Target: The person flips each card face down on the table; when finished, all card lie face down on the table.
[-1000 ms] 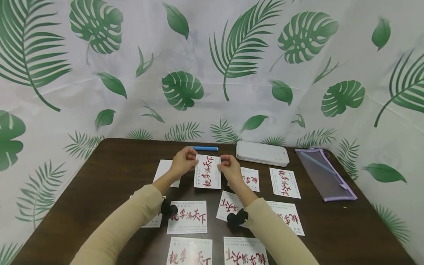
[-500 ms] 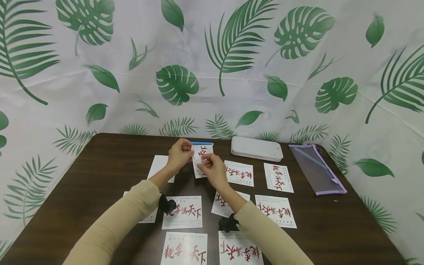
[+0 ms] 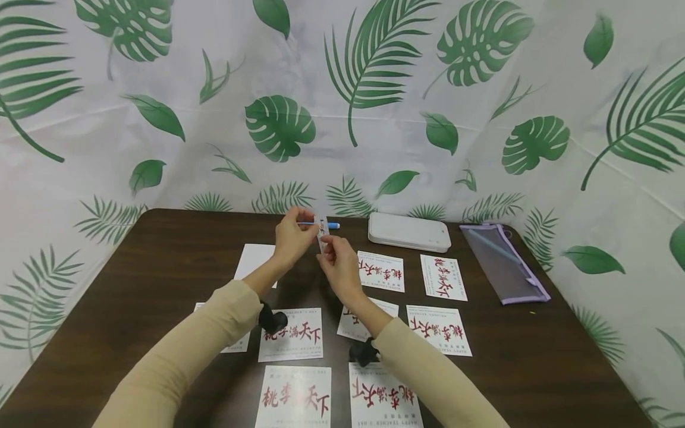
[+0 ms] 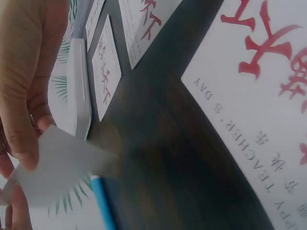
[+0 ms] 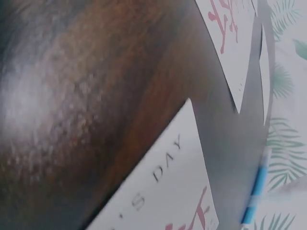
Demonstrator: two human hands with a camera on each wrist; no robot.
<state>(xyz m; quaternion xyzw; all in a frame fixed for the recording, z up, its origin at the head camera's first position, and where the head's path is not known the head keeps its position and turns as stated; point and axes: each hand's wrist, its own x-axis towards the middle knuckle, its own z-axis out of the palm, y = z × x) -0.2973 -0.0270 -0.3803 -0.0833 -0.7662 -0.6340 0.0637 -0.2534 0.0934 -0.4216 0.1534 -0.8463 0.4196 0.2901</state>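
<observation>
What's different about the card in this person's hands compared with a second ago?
The right hand moved left, nearer the left hand; the card between them now shows as a narrow strip instead of its broad lettered face. Both hands still hold it. The blue pen, white case and other cards stayed put.

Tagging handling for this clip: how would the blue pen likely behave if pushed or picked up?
The blue pen may roll if pushed, as its barrel looks rounded. It is probably light, being much slimmer than the white case. It would likely stay stiff when lifted, since its visible length looks straight.
</observation>
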